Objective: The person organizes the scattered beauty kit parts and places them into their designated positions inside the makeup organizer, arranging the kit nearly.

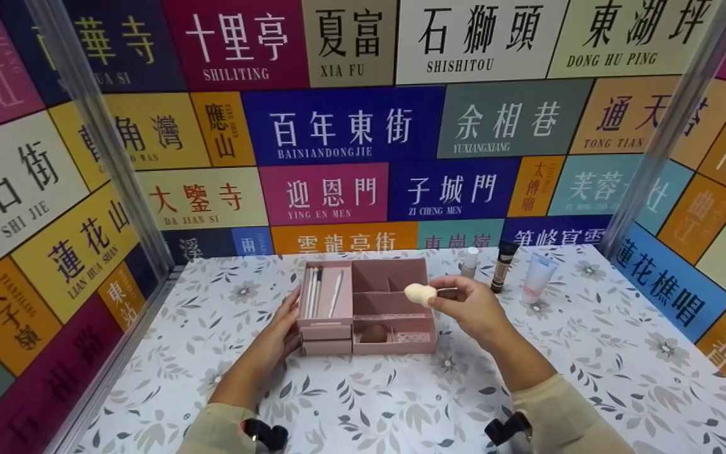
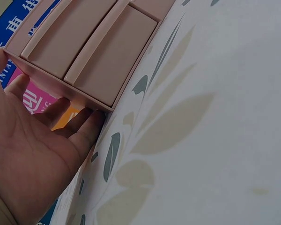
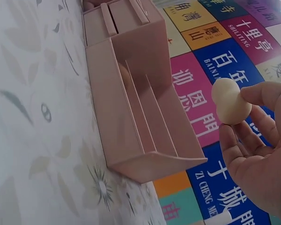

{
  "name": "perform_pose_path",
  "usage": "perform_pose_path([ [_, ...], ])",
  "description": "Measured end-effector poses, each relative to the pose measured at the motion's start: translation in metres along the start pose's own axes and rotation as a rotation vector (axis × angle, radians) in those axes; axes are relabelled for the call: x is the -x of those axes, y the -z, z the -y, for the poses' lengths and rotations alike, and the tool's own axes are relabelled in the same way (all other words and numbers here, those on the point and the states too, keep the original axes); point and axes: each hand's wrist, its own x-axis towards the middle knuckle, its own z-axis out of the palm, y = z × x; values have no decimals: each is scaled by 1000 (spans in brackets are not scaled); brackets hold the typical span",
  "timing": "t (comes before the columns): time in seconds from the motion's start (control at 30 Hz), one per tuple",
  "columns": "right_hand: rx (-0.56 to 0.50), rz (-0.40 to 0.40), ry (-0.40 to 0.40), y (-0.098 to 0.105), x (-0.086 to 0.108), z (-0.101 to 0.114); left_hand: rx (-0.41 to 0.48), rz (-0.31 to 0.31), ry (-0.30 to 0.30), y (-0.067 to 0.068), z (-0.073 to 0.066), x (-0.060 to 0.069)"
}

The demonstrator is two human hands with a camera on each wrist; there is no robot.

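A pink makeup organizer [image 1: 328, 320] stands on the table with open compartments and two small drawers at its front left. My left hand [image 1: 278, 329] rests against its left side; in the left wrist view the fingers [image 2: 86, 129] touch the side wall beside the drawers. My right hand [image 1: 473, 309] pinches a cream gourd-shaped makeup sponge [image 3: 231, 101] between thumb and fingertips, above the organizer's right edge. Several thin brushes [image 1: 314, 293] lie in the upper left tray. In the front compartment sits a brown rounded thing [image 1: 374, 334], its kind unclear.
Behind my right hand stand a small white-capped bottle [image 1: 469, 261], a black tube [image 1: 503, 268] and a clear-blue and pink tube [image 1: 539, 277]. A leaf-patterned cloth [image 1: 363, 403] covers the table. Panels with large lettering [image 1: 344, 126] enclose the back and sides.
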Motion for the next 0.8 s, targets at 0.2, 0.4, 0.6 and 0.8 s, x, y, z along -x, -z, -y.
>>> perform_pose_path([
  [0.2,-7,15,0,-6,-2,-6,22,10,-12,0,1,0],
  [0.4,47,5,-10,-8,-5,-22,12,-14,34,-1,0,0],
  [0.6,101,33,-13,-8,-7,-34,32,-7,22,-1,-1,1],
  [0.8,130,48,-19,-10,-9,-42,41,11,-15,0,0,1],
])
